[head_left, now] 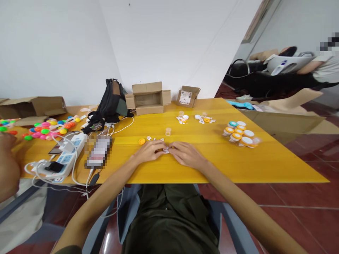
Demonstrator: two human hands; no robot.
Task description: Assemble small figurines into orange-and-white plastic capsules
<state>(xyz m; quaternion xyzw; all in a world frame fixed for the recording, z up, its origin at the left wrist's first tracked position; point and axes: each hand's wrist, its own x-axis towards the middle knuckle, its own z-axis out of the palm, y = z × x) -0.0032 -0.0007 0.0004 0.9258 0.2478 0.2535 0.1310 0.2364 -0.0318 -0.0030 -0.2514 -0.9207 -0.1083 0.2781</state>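
Both hands meet near the front middle of the yellow table (pixel 185 173). My left hand (pixel 151 151) and my right hand (pixel 186 153) pinch a small white piece (pixel 166 150) between them; its exact kind is too small to make out. Just beyond my left hand lie an orange ring-like part (pixel 142 141) and a white cut-out piece (pixel 149 138), with a few more white bits partly hidden by the fingers. A small clear jar (pixel 168 131) stands upright behind my hands, apart from them.
Two clusters of white and orange parts (pixel 182 119) lie farther back. Lidded jars (pixel 239 133) are grouped at right. Left are a power strip (pixel 69 151), a phone (pixel 99 152), cables, colourful balls (pixel 45 131) and a backpack (pixel 112 100). Cardboard boxes (pixel 148 99) line the wall. Another person's arm (pixel 7 165) is far left.
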